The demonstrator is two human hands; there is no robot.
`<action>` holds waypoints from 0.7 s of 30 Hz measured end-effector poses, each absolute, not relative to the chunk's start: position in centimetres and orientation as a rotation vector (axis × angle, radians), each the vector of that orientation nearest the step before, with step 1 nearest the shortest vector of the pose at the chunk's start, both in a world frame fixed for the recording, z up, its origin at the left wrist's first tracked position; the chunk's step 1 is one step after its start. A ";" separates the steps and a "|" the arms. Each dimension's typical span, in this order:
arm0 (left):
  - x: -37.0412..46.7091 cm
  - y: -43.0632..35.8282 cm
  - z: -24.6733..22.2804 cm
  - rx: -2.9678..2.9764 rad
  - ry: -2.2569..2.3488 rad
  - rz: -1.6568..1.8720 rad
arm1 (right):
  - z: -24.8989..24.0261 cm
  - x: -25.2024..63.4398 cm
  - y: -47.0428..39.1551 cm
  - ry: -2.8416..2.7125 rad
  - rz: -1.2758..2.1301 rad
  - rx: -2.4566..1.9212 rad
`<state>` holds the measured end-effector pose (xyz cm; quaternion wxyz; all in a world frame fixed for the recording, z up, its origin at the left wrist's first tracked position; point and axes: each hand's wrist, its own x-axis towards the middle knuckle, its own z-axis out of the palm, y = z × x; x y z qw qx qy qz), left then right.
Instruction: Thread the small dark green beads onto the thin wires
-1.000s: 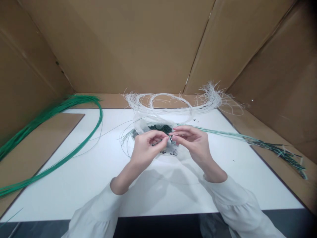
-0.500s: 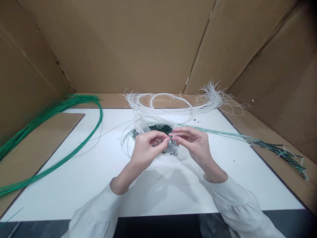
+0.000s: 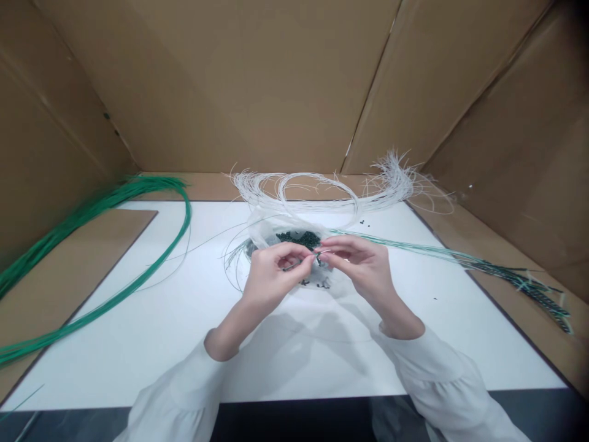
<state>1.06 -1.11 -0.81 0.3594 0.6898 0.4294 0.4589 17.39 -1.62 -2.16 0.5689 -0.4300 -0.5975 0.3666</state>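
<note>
Above a clear plastic bag (image 3: pixel 263 234), my left hand (image 3: pixel 272 273) and my right hand (image 3: pixel 361 265) meet with their fingertips almost touching. Both are closed in a pinch on a thin wire (image 3: pixel 324 251), whose pale end shows between the fingers. A small dark green piece (image 3: pixel 319 259) sits at the fingertips; its exact kind is too small to make out. Part of a thin dark length shows under my left fingers. Inside the open bag lies a heap of small dark green pieces (image 3: pixel 306 239), with several loose ones below my hands.
A bundle of green wires (image 3: pixel 188 212) curves along the left. Coiled white wires (image 3: pixel 257 187) lie at the back. Green strands run right to a bunch of dark beaded lengths (image 3: pixel 529 288). Cardboard walls (image 3: pixel 230 86) enclose the white table (image 3: pixel 184 344); a few dark bits lie on it.
My right hand has shifted very slightly to the right. Otherwise both hands keep the same pinch on the wire, and the things around them have not moved.
</note>
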 end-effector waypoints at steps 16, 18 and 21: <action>0.8 -0.6 -1.5 1.651 1.065 1.109 | -2.2 18.0 -1.1 -1.640 0.683 -1.072; 0.7 -0.5 -1.6 1.637 1.053 1.098 | -2.1 18.0 -1.1 -1.655 0.733 -1.037; 0.6 -0.4 -1.6 1.633 1.044 1.104 | -1.8 18.1 -1.2 -1.668 0.829 -1.019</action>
